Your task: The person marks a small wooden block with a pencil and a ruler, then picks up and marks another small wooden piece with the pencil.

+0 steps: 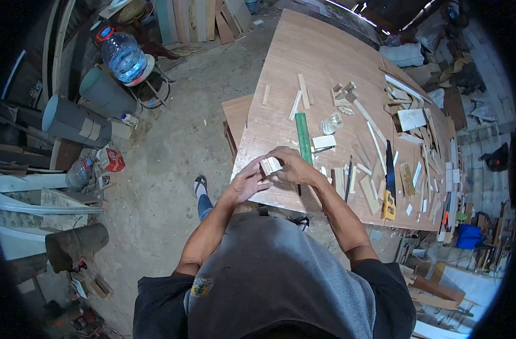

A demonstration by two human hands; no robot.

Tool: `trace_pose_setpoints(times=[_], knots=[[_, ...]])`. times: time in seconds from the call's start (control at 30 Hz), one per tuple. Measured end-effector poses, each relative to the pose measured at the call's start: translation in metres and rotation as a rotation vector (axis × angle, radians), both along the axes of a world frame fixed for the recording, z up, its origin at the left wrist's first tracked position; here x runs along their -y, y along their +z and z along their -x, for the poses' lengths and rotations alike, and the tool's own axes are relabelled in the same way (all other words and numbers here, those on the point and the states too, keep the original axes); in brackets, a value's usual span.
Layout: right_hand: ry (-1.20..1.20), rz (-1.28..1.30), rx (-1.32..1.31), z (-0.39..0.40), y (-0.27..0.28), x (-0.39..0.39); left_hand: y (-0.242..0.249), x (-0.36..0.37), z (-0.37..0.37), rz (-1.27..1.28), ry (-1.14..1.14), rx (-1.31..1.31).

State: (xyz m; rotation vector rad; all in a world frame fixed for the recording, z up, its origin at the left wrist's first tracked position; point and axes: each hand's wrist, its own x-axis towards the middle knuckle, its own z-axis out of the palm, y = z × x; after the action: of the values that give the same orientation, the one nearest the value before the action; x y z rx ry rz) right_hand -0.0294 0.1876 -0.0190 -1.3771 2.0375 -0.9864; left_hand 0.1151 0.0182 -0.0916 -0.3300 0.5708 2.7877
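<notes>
With my left grip (247, 184) and my right grip (294, 167) I am gripping a small, pale, block-shaped piece of wood (270, 165). The fingers of both are bent around it, and its light end face looks up between them. How each fingertip is placed under the piece, I cannot tell, because it is hidden. The piece is held above the near edge of a wide, reddish-brown plywood desk (311, 48), close to its left corner, in front of my dark grey shirt (269, 265).

Just beyond my right grip, a long, flat, green strip (303, 133) lies on the desk and points away from me. Near its right side there is a small rectangular block with a white top (324, 141), and a little farther stands a clear glass jar (331, 123); its content I cannot tell. Still farther lie several thin, pale wooden strips (303, 91).

To the right of my right forearm, narrow, light wooden pieces (369, 195) are spread near the edge. Beside them is a handsaw with a dark blade and a yellow handle (390, 178), the handle toward me. At the right side of the desk lies a heap of mixed wooden offcuts (411, 120).

On the left, a large, clear plastic bottle with a red top (125, 59) is on a stool.
</notes>
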Motion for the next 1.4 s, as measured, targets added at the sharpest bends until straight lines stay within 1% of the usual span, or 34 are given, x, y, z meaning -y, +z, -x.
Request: trace_pose_setpoints(times=[0.07, 0.13, 0.23, 0.4, 0.47, 0.53, 0.6, 0.77, 0.87, 0.93, 1.0, 1.03, 1.1, 1.13, 1.17, 1.23, 1.27, 1.33, 1.4], knots=[[0.001, -0.001, 0.042, -0.003, 0.007, -0.002, 0.001, 0.0, -0.001, -0.012, -0.059, -0.107], [0.007, 0.0, 0.083, -0.007, 0.018, -0.003, 0.004, -0.003, 0.0, -0.034, -0.067, -0.106], [0.01, -0.017, 0.056, -0.013, 0.028, -0.005, 0.014, -0.006, 0.001, -0.07, -0.062, -0.12], [0.042, 0.003, -0.094, -0.017, 0.037, -0.007, 0.036, -0.012, 0.0, -0.097, -0.043, -0.149], [0.033, -0.01, -0.068, -0.019, 0.041, -0.008, 0.041, -0.013, 0.0, -0.001, -0.048, -0.157], [0.025, -0.023, -0.041, -0.021, 0.04, -0.009, 0.037, -0.015, 0.001, -0.021, -0.049, -0.158], [0.027, 0.021, -0.047, -0.022, 0.037, -0.01, 0.034, -0.015, 0.0, -0.04, -0.049, -0.16], [-0.006, -0.002, 0.007, -0.03, 0.038, -0.013, 0.024, -0.013, -0.008, -0.199, -0.074, -0.108], [-0.023, 0.041, 0.016, -0.034, 0.046, -0.015, 0.02, -0.013, -0.009, -0.198, -0.089, -0.123], [-0.032, 0.082, 0.0, -0.034, 0.046, -0.02, 0.027, -0.013, -0.009, -0.172, -0.08, -0.137], [-0.273, 0.19, 0.196, -0.031, 0.038, -0.035, 0.031, -0.014, -0.008, -0.152, -0.072, -0.149], [-0.28, 0.186, 0.196, -0.028, 0.028, -0.047, 0.031, -0.014, -0.008, -0.095, -0.016, -0.099], [-0.678, -0.012, 0.148, -0.021, -0.012, -0.077, 0.031, -0.016, -0.008, -0.005, 0.081, 0.003], [-0.874, -0.11, 0.119, -0.018, -0.029, -0.087, 0.025, -0.016, -0.008, -0.008, 0.073, 0.002], [-0.881, -0.11, 0.117, -0.021, -0.044, -0.095, 0.016, -0.015, -0.007, 0.052, 0.117, 0.017], [-0.893, -0.371, -0.126, -0.042, -0.064, -0.108, 0.013, -0.015, -0.006, 0.133, 0.185, 0.042], [-0.897, -0.369, -0.127, -0.05, -0.07, -0.111, 0.015, -0.016, -0.004, 0.135, 0.181, 0.039], [-0.79, -0.488, -0.151, -0.067, -0.077, -0.106, 0.02, -0.016, -0.001, 0.206, 0.204, 0.014], [-0.814, -0.488, -0.139, -0.069, -0.093, -0.099, 0.029, -0.02, 0.003, 0.216, 0.208, -0.014]])
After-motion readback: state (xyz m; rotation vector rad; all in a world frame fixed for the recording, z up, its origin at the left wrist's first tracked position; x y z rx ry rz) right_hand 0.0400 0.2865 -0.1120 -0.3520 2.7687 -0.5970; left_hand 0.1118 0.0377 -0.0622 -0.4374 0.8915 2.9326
